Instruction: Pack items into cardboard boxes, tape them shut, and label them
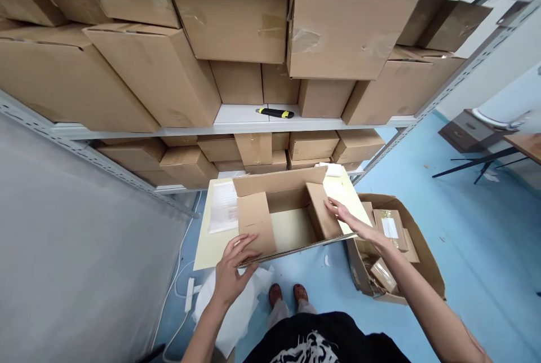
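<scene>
An open cardboard box (291, 197) stands on a cream tabletop (205, 253), its flaps up or folded outward. A cream surface shows inside it. On the left flap and near corner rests my left hand (234, 267), fingers spread, thumb apart by the near edge. My right hand (349, 219) lies against the right flap with its fingers stretched out, not wrapped round anything. Beside the box on the left is a translucent white sheet (223, 207). More white paper or film (333, 182) lies behind my right hand.
Cardboard boxes (355, 30) fill the metal shelf (236, 125) ahead. A black and yellow utility knife (275, 113) lies on it. On the blue floor, a large carton (437, 273) holds smaller boxes at right; white cables (175, 273) and a white bag-like thing (230, 306) lie at left.
</scene>
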Tool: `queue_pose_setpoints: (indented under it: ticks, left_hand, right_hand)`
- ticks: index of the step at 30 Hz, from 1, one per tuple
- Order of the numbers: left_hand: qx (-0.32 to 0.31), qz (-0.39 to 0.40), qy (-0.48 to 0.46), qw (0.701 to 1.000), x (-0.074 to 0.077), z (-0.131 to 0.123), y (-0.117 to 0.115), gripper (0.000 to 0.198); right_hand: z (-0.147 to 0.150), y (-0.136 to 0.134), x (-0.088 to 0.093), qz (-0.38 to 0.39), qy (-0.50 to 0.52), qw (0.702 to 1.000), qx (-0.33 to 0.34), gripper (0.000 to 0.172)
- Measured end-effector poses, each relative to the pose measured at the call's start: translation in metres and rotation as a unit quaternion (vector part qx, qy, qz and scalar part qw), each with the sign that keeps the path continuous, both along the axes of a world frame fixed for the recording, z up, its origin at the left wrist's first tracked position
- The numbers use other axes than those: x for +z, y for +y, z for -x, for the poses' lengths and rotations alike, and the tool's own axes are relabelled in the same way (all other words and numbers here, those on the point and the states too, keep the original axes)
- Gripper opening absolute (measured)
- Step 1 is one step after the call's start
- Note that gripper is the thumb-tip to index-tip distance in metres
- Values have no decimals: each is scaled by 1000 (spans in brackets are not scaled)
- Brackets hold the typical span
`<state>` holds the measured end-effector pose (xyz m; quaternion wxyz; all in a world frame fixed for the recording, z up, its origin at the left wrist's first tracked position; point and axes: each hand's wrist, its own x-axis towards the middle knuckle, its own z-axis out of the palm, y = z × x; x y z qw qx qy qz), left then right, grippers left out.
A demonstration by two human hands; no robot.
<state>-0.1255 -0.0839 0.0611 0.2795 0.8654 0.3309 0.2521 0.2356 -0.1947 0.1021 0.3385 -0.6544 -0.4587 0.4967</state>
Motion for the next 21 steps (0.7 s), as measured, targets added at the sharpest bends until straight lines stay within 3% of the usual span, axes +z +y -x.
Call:
queue_pose_setpoints:
  ticks: [2, 4, 7, 10, 12, 16, 19, 21]
  left_hand:
    - [14, 29, 14, 999, -1, 3, 3, 27]
    - [108, 52, 20, 993, -6, 1, 5, 31]
    - [273, 65, -3, 960, -18, -11, 4, 42]
    - [333, 71, -57, 938, -24, -22, 8, 73]
    - [333, 48, -71, 939, -16, -25, 21, 90]
    - [272, -10, -74, 959, 17, -33, 72, 105]
    - [184, 58, -80, 978, 30, -42, 106, 81]
    - [131, 112, -100, 980, 25, -41, 111, 56]
  right_hand:
    - [-3, 6, 3, 25, 12, 999, 18, 65]
    - [-9, 9, -3, 6, 72, 997, 20, 70]
    - [-7, 6, -27, -62, 107, 990, -60, 73]
    - [14, 5, -57, -98, -7, 981, -165, 77]
    - [31, 7, -71, -117, -72, 968, -209, 81]
    - [53, 11, -82, -143, -93, 951, -257, 73]
    - [61, 6, -80, -162, -90, 946, -267, 66]
    - [65, 2, -78, -163, -99, 937, -291, 62]
